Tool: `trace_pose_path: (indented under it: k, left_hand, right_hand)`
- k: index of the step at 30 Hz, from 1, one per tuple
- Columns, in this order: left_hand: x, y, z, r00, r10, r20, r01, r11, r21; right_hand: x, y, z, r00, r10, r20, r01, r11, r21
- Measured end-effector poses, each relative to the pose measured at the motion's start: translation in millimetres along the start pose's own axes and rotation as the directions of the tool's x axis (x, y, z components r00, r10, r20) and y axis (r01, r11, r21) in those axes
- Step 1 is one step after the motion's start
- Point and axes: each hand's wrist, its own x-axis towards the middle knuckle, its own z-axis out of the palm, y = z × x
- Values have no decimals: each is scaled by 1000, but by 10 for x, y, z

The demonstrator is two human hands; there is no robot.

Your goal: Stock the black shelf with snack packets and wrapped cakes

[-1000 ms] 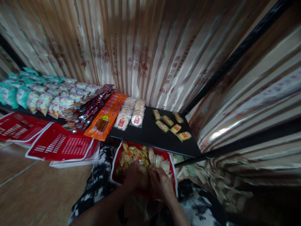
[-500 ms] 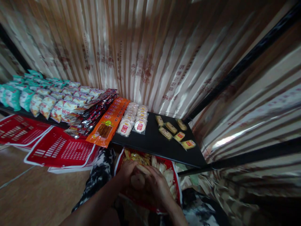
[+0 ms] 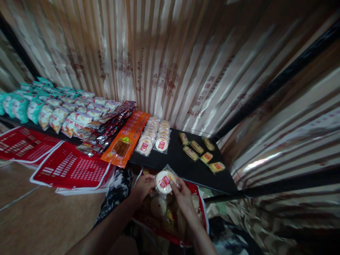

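Observation:
Between my hands is a clear packet with a round white cake (image 3: 162, 182) and a red and yellow label facing up. My left hand (image 3: 143, 187) pinches its left edge. On the other side, my right hand (image 3: 183, 195) grips it with the thumb on its face. Below them is a red basket (image 3: 204, 209) with a white rim, holding more wrapped snacks, partly hidden by my hands and arms. Just beyond, on a black shelf (image 3: 172, 161), two rows of the same round cake packets (image 3: 162, 143) overlap one another.
Several small yellow packets (image 3: 197, 146) lie on the shelf's right part. Left of the cakes are an orange bag (image 3: 124, 141), dark red packets (image 3: 113, 125) and white and green snack bags (image 3: 58, 117). Red baskets (image 3: 71, 166) stand at lower left. A black post (image 3: 252, 88) slants at right.
The round cake packet has come up out of the basket and turned label up between my hands. Both hands have spread slightly apart. The view has shifted a little.

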Motion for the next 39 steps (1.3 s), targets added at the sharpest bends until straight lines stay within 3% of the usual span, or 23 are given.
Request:
trace_pose_path:
  k: [3, 9, 12, 14, 16, 18, 20, 23, 25, 27, 30, 35, 39]
  left_hand:
    - [-37, -12, 12, 1000, 30, 9, -30, 999, -42]
    - [-71, -82, 83, 998, 65, -2, -64, 977, -205]
    - [-13, -106, 128, 995, 90, -41, -95, 988, -122]
    - [10, -93, 156, 981, 164, -102, -162, 986, 28]
    - [-4, -56, 175, 917, 352, -186, -304, 921, 244]
    - [-45, -3, 186, 788, 589, -180, -452, 751, 481]
    - [-78, 49, 193, 663, 747, -50, -542, 524, 657]
    - [-46, 106, 208, 578, 800, 165, -576, 256, 776]
    - [30, 128, 221, 572, 783, 246, -562, 156, 812]
    - [124, 143, 231, 594, 754, 281, -534, 108, 839]
    - [249, 159, 230, 632, 719, 289, -498, 91, 862]
    - [376, 159, 210, 639, 706, 305, -483, 60, 873]
    - [443, 140, 209, 656, 691, 303, -462, 51, 885]
  right_hand:
    - [18, -3, 16, 998, 51, -30, -48, 993, 103]
    - [23, 34, 32, 1000, -1, 4, 0, 989, 150]
    - [62, 47, 15, 1000, -10, -15, 12, 996, 91]
    - [120, 4, 4, 1000, -13, -28, 14, 999, 48]
    - [207, -80, 5, 999, -33, -37, 33, 999, 17]
    - [320, -175, 21, 997, -65, -49, 64, 998, -4]
    - [454, -249, 46, 994, -94, -63, 93, 995, -27]
    - [672, -296, 87, 988, -140, -71, 134, 988, -79]
    - [808, -298, 115, 982, -171, -78, 160, 979, -129]
    - [928, -288, 147, 976, -200, -86, 182, 967, -179]
    - [1072, -260, 200, 970, -230, -83, 208, 955, -212]
    - [1240, -200, 270, 968, -238, -83, 216, 952, -216]
    - [1310, -198, 296, 956, -273, -107, 217, 903, -371]
